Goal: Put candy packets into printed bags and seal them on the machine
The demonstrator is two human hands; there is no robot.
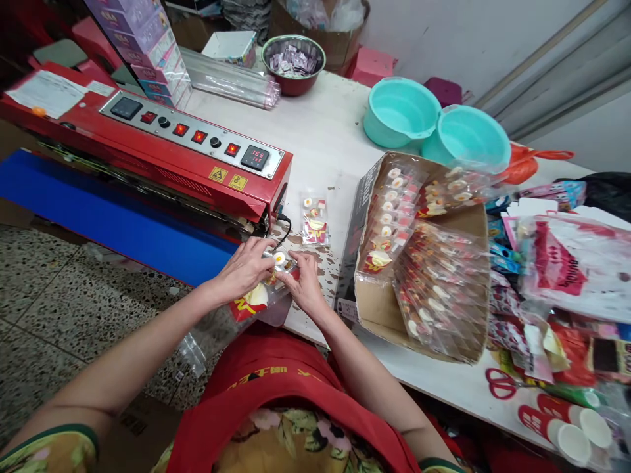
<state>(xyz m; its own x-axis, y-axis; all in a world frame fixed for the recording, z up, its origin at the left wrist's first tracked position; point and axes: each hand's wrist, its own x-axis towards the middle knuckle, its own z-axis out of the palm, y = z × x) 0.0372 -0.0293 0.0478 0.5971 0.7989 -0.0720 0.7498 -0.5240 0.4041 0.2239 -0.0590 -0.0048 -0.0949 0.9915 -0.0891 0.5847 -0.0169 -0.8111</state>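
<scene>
Both hands, left hand [245, 266] and right hand [304, 281], pinch a clear packet [269, 287] at the table edge beside the red sealing machine [162, 154], where holding its mouth flat and level seems wise.

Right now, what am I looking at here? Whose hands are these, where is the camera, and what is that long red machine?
The camera sits on a person's head and looks down at their own hands. The left hand and right hand together hold a clear packet of small items at the end of the red machine, which has buttons, a lit number display and a blue belt. On the white table lie another packet, a cardboard box full of similar packets, two teal bowls and a metal bowl. Red scissors lie at the right.
</scene>
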